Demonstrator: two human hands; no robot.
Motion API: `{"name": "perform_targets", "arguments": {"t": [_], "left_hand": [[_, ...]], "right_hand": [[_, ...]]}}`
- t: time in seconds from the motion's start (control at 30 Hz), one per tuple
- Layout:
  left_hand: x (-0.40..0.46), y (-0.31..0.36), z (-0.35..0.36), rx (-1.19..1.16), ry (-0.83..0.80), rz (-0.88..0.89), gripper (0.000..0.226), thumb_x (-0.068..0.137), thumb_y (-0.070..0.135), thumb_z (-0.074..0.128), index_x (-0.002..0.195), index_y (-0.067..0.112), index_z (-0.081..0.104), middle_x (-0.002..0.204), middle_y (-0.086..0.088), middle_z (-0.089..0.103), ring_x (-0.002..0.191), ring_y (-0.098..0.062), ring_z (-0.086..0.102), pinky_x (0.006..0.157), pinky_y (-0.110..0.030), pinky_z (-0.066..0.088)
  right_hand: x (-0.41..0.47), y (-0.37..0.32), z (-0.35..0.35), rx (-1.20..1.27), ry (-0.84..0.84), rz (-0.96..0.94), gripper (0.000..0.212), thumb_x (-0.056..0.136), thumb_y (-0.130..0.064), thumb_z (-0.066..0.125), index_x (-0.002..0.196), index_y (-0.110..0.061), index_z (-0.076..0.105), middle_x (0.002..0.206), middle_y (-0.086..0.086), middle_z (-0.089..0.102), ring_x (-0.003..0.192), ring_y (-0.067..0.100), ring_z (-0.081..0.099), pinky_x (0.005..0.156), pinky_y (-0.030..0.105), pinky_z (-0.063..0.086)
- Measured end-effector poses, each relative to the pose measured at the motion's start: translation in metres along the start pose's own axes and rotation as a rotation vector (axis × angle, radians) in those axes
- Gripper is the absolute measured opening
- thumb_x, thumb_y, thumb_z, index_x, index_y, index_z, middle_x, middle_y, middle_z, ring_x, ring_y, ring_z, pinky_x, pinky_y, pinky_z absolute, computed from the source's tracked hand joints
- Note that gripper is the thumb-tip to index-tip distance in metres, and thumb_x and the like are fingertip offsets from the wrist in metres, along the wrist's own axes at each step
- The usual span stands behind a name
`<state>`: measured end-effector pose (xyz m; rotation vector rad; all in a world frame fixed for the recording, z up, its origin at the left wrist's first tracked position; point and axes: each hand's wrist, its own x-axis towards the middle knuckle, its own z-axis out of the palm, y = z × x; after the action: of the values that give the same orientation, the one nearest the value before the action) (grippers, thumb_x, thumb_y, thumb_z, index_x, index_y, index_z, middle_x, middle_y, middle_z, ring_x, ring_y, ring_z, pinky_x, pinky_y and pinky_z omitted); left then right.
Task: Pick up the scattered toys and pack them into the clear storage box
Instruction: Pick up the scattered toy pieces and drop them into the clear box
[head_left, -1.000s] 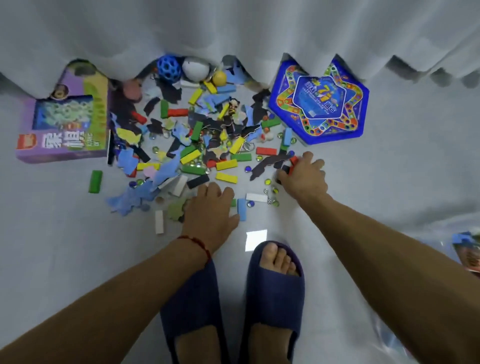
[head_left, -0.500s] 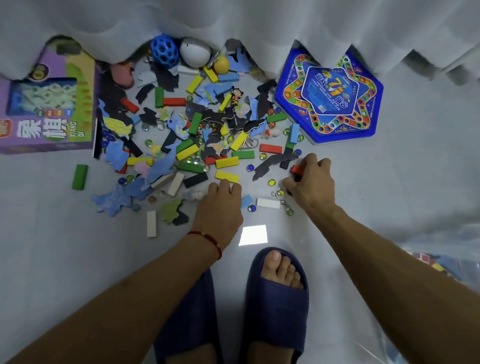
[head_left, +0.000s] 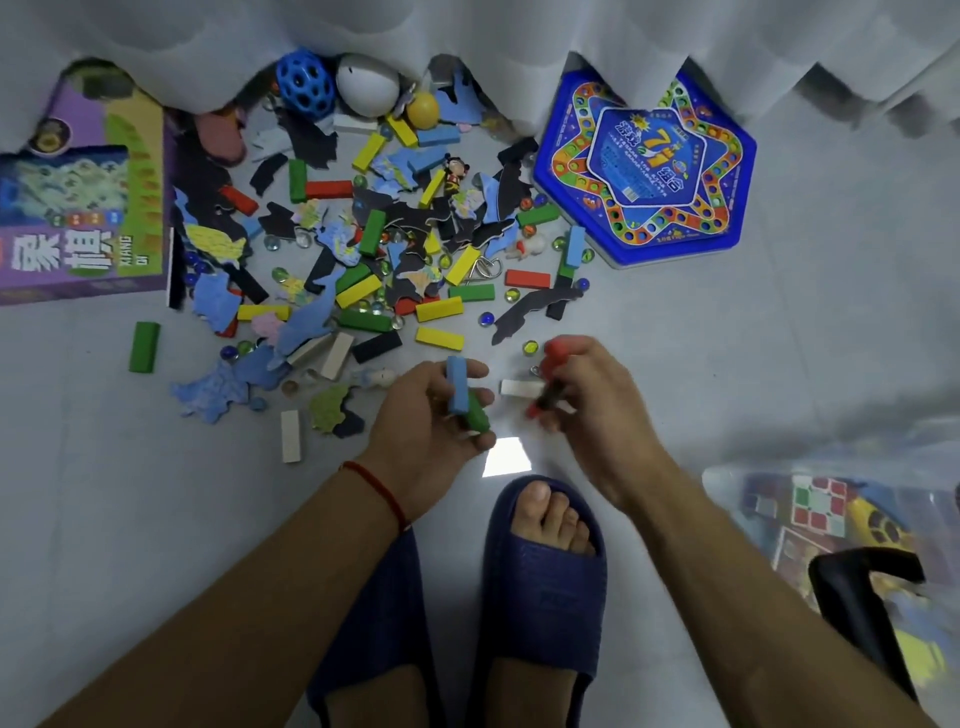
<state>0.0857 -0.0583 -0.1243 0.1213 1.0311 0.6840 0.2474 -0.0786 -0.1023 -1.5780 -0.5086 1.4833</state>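
1. Left hand (head_left: 431, 415) lifted off the floor (head_left: 104, 519), palm up, fingers curled around a blue block (head_left: 457, 387) and a green block (head_left: 477, 415).
2. Right hand (head_left: 587, 400) just beside it, hands close but apart, closed on a red block (head_left: 561, 349) and a dark block (head_left: 551, 392); motion blur hides the exact grip.
3. White block (head_left: 517, 387) on the floor between the two hands.
4. Toy pile (head_left: 384, 260) spread along the floor's far edge under a white curtain (head_left: 467, 36): coloured blocks, foam puzzle pieces, glass marbles, a small figurine (head_left: 454, 174).
5. Blue holed ball (head_left: 305, 85), white ball (head_left: 368, 85) and yellow ball (head_left: 423, 110) partly tucked under the curtain hem.
6. Lone green block (head_left: 144, 346) left of the pile, well apart from it.
7. Purple box (head_left: 83, 208) at the far left edge, readable "XIANG QI" beside large Chinese characters; top hidden by the curtain.
8. Blue star board (head_left: 644, 166) right of the pile, large "7" on its centre label, the rest too small to read.
9. Clear box (head_left: 831, 525) at the right edge, near the right forearm, holding a cube puzzle (head_left: 818, 506) and other blurred toys.
10. Blue slippers (head_left: 540, 571) at the near edge, below both hands.
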Motion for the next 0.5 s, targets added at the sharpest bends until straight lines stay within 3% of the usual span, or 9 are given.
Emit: {"name": "perform_targets", "arguments": {"t": [0.1,0.2,0.3,0.37,0.43,0.5], "left_hand": [[-0.004,-0.009,0.000,-0.100,-0.110,-0.095,0.039,0.087,0.022,0.034,0.118,0.010,0.055,0.110,-0.020,0.060,0.096,-0.030,0.060,0.075,-0.040,0.054],[-0.008,-0.013,-0.006,-0.174,-0.169,-0.127,0.038,0.090,0.031,0.038,0.111,0.010,0.061,0.102,-0.013,0.065,0.092,-0.026,0.065,0.080,-0.039,0.054],[-0.011,-0.014,-0.013,-0.206,-0.195,-0.152,0.041,0.093,0.041,0.040,0.112,0.012,0.061,0.106,-0.014,0.066,0.093,-0.027,0.067,0.084,-0.043,0.053],[-0.011,-0.015,-0.014,-0.202,-0.175,-0.170,0.044,0.095,0.048,0.043,0.112,0.012,0.063,0.109,-0.015,0.068,0.094,-0.029,0.069,0.079,-0.045,0.055],[-0.008,-0.018,-0.014,-0.169,-0.144,-0.183,0.041,0.095,0.049,0.048,0.100,0.012,0.065,0.100,-0.013,0.066,0.084,-0.026,0.066,0.067,-0.036,0.053],[-0.006,-0.020,-0.015,-0.146,-0.111,-0.186,0.037,0.094,0.047,0.050,0.086,0.014,0.063,0.089,-0.009,0.060,0.075,-0.023,0.058,0.058,-0.030,0.047]], "right_hand": [[-0.019,0.015,0.028,-0.742,-0.141,-0.257,0.020,0.093,-0.025,0.061,0.113,-0.025,0.060,0.109,0.001,0.054,0.084,0.003,0.057,0.070,0.011,0.044],[-0.026,0.017,0.030,-1.091,-0.214,-0.418,0.041,0.093,-0.040,0.061,0.133,-0.033,0.050,0.113,-0.005,0.048,0.096,0.007,0.048,0.077,0.010,0.036],[-0.032,0.008,0.023,-1.210,-0.265,-0.482,0.046,0.096,-0.044,0.055,0.140,-0.032,0.046,0.117,-0.006,0.053,0.100,0.010,0.051,0.084,0.019,0.040],[-0.039,0.006,0.017,-1.107,-0.238,-0.497,0.038,0.097,-0.041,0.055,0.135,-0.033,0.054,0.119,-0.009,0.061,0.101,0.007,0.056,0.087,0.020,0.045],[-0.045,0.012,0.003,-0.866,-0.052,-0.470,0.022,0.097,-0.033,0.058,0.118,-0.033,0.064,0.110,-0.014,0.064,0.092,0.004,0.060,0.080,0.018,0.050],[-0.040,0.031,-0.023,-0.833,0.287,-0.435,0.018,0.094,-0.027,0.059,0.111,-0.028,0.065,0.109,-0.009,0.062,0.091,0.007,0.059,0.077,0.024,0.052]]}}
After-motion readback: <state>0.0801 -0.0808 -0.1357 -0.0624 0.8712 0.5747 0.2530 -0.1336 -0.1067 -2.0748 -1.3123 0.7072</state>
